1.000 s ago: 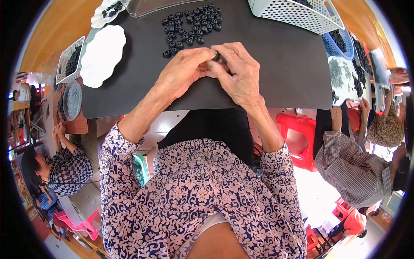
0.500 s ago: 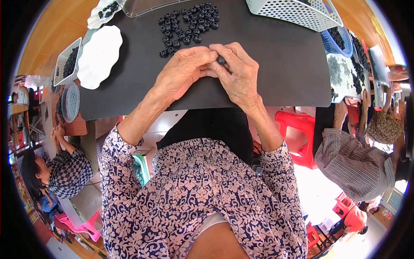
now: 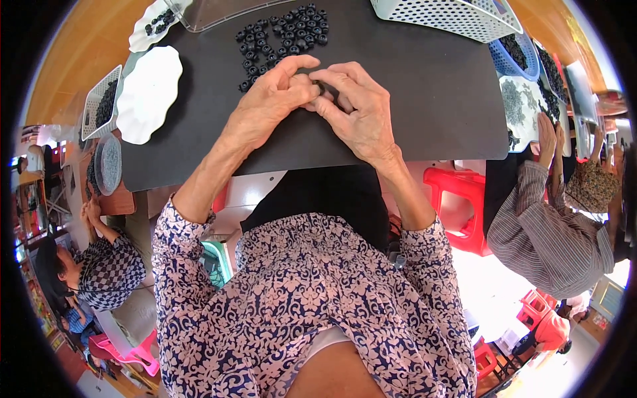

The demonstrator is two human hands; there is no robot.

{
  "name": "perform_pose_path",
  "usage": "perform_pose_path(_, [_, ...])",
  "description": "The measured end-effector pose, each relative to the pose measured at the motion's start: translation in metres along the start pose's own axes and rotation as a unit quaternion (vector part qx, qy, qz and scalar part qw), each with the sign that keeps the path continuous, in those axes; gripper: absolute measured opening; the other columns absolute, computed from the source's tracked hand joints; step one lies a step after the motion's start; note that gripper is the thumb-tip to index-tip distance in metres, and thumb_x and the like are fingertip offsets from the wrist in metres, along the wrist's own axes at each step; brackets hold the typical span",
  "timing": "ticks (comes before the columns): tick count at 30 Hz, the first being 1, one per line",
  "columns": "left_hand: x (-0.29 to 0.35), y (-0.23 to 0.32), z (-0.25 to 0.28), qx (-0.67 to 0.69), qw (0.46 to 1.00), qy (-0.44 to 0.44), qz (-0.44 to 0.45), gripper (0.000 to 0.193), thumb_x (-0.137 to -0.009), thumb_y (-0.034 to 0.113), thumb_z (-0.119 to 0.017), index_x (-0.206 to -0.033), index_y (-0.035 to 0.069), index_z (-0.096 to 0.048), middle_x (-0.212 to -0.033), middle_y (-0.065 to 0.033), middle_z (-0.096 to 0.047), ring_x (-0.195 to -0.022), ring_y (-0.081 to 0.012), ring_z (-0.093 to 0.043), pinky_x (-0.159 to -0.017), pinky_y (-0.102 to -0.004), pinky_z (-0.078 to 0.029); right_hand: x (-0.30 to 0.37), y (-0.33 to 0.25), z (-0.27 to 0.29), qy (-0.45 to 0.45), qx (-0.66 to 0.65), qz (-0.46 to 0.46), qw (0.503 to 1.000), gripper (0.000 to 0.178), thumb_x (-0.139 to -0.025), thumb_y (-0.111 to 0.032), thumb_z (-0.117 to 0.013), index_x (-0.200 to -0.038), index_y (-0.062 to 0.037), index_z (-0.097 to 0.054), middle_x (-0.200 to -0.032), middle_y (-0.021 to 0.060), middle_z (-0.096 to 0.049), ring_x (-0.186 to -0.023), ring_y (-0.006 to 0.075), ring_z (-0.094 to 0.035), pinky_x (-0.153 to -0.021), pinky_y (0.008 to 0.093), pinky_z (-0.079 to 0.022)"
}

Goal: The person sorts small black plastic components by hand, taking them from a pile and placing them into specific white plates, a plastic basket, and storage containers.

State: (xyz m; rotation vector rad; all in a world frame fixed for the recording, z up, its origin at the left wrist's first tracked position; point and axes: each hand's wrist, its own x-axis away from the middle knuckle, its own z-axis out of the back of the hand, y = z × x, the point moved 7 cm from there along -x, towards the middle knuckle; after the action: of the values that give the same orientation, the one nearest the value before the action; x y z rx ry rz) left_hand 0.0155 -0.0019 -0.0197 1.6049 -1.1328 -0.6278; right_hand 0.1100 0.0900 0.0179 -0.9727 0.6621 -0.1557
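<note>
Fingers (image 3: pixel 300 90) of the left hand (image 3: pixel 267 103) are curled against those of the right hand (image 3: pixel 363 111); whether anything is gripped by the left ones cannot be told. By the right thumb and forefinger a small dark piece (image 3: pixel 320 85) is pinched, so covered that its shape is mostly hidden. Just beyond the hands, a loose cluster of round pieces (image 3: pixel 285 32) is spread on the black worktop (image 3: pixel 438 99); they are coloured blue-black, berry-like and softly glossy, marked on top by a ring-like collar around a small hollow, and are turned various ways. To the left a white wavy-edged plate (image 3: pixel 151 96) is set, and farther off more dark pieces (image 3: pixel 159 22) are carried on a white dish (image 3: pixel 141 37). At the far right a white perforated basket (image 3: pixel 441 18) is placed near a blue basket (image 3: pixel 507 64).
</note>
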Motion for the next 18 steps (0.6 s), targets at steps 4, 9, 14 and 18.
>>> perform_pose_path(4, [0.001, 0.008, 0.001, -0.114, 0.992, -0.044, 0.023, 0.051, -0.089, 0.010, -0.059, -0.136, 0.003, -0.040, -0.089, 0.0003, -0.057, -0.089, -0.0080, -0.054, -0.081, -0.0237, -0.043, 0.001, 0.002, -0.002, -0.030, -0.007, -0.011, 0.999, 0.031, -0.072, -0.005, -0.076, -0.102, -0.0036, -0.066, -0.092, 0.0056, -0.059, -0.066, 0.0131, -0.058, -0.058, 0.0266, -0.049])
perform_pose_path(9, [0.001, 0.015, 0.002, -0.174, 0.983, -0.041, 0.032, 0.044, -0.090, 0.011, -0.057, -0.132, 0.003, -0.045, -0.092, -0.0009, -0.060, -0.089, -0.0080, -0.054, -0.082, -0.0250, -0.043, 0.003, 0.001, 0.000, -0.016, -0.013, 0.027, 0.999, 0.026, -0.071, -0.003, -0.076, -0.096, -0.0024, -0.068, -0.085, 0.0054, -0.060, -0.064, 0.0130, -0.057, -0.055, 0.0271, -0.046])
perform_pose_path(14, [0.001, 0.036, -0.006, -0.254, 0.950, 0.072, -0.164, 0.029, -0.096, 0.023, -0.054, -0.114, 0.001, -0.059, -0.097, -0.0024, -0.062, -0.090, -0.0081, -0.055, -0.080, -0.0232, -0.045, 0.001, -0.001, 0.006, 0.020, -0.018, -0.002, 1.000, 0.027, -0.070, 0.000, -0.076, -0.096, -0.0016, -0.069, -0.085, 0.0040, -0.063, -0.057, 0.0101, -0.050, -0.053, 0.0251, -0.044])
perform_pose_path(18, [-0.001, 0.032, -0.035, -0.199, 0.957, 0.032, -0.208, 0.037, -0.099, 0.028, -0.044, -0.117, -0.001, -0.058, -0.104, -0.0075, -0.063, -0.097, -0.0132, -0.057, -0.085, -0.0256, -0.045, 0.000, 0.000, 0.007, 0.022, -0.031, -0.044, 0.998, 0.029, -0.070, 0.003, -0.075, -0.098, -0.0014, -0.068, -0.090, 0.0030, -0.065, -0.054, 0.0079, -0.044, -0.051, 0.0228, -0.041])
